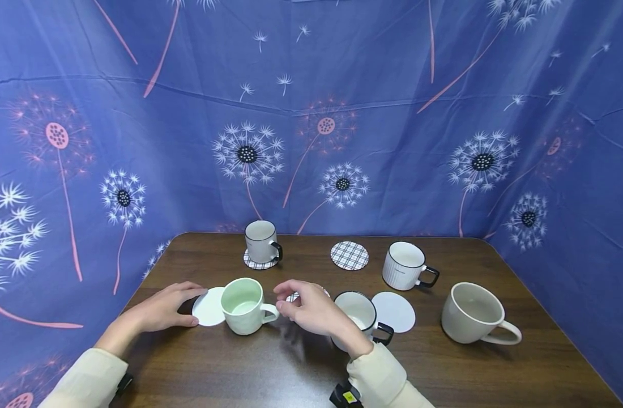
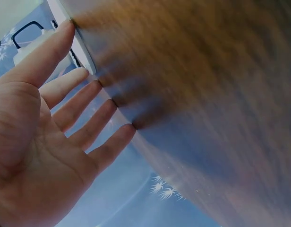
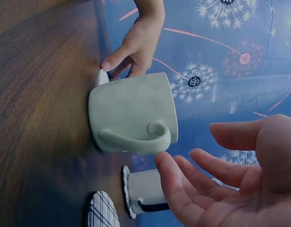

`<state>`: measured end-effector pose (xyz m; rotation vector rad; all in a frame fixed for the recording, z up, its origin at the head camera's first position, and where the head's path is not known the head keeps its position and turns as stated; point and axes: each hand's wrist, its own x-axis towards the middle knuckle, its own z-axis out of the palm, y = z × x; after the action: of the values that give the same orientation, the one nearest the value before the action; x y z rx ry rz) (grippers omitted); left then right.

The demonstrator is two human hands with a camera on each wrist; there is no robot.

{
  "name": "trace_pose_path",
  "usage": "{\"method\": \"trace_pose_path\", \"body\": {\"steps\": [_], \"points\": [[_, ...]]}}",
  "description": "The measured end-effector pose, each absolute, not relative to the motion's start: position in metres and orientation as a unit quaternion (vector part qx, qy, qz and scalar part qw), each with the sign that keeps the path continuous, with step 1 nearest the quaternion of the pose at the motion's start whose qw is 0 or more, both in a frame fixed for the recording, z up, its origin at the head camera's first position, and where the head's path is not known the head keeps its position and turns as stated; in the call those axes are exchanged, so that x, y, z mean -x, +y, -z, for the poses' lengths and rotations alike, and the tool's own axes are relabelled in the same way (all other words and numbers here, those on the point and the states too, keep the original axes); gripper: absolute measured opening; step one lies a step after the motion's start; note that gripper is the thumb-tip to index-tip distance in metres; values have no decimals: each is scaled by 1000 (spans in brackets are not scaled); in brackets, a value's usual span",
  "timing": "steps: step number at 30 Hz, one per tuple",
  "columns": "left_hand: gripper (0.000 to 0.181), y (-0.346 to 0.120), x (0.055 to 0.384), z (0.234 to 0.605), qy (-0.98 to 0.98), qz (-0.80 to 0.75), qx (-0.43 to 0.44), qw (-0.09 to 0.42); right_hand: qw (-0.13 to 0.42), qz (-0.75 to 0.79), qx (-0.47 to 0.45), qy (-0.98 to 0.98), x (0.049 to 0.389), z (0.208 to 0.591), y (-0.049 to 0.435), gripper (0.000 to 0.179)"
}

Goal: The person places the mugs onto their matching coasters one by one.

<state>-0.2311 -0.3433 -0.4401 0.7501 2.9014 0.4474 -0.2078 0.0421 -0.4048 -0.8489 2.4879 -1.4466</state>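
My left hand (image 1: 163,306) rests at the left edge of a round white coaster (image 1: 205,309). In the left wrist view its thumb and index fingertip touch or nearly touch the coaster's rim, the other fingers spread at the tabletop. Just right of that coaster stands a pale green mug (image 1: 242,309), upright, handle pointing right; it hides part of the coaster. My right hand (image 1: 314,309) hovers right of the handle (image 3: 136,142), fingers loosely bent and holding nothing. Beneath that hand lies a partly hidden checked coaster (image 3: 102,210).
Behind, a grey mug (image 1: 260,242) sits on a checked coaster (image 1: 252,264); another checked coaster (image 1: 349,255) lies farther right. A black-rimmed mug (image 1: 354,306) is partly behind my right wrist, beside a white coaster (image 1: 399,313). Rightward stand a striped mug (image 1: 400,272) and a beige mug (image 1: 469,320).
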Motion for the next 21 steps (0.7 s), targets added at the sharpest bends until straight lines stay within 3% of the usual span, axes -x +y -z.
{"method": "trace_pose_path", "body": {"steps": [21], "points": [[73, -340, 233, 441, 959, -152, -231, 64, 74, 481, 279, 828, 212, 421, 35, 30]]}}
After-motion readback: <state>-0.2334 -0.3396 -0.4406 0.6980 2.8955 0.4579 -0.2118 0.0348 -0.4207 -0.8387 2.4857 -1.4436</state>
